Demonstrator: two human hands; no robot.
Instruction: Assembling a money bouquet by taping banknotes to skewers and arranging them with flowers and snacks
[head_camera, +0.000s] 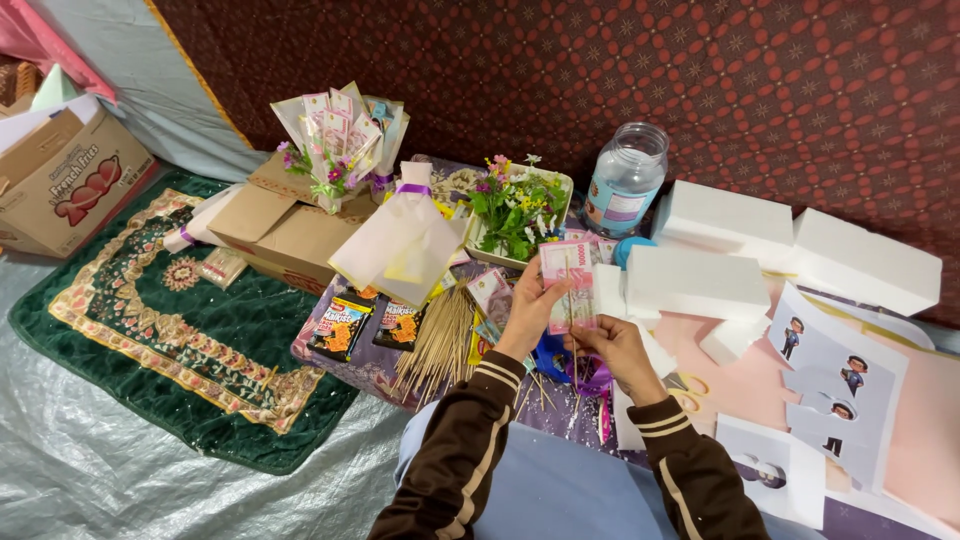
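My left hand (527, 315) grips the left edge of a pink banknote (568, 280) held upright in front of me. My right hand (612, 348) pinches the note's lower edge from below, together with what looks like a thin wooden stick. Both sleeves are brown with cream stripes. Just left of my hands lies a bundle of wooden skewers (437, 345), and more pink notes (490, 292) lie beside it. Purple ribbon (592, 380) and a blue object sit right under my hands.
White foam blocks (700, 280) are stacked to the right, with a clear plastic jar (627, 178) behind. A tray of small flowers (517, 212), a wrapped bouquet (405, 245), snack packets (340, 327), cardboard boxes (285, 230), paper cut-out figures (845, 385) and a green rug (170, 320) surround them.
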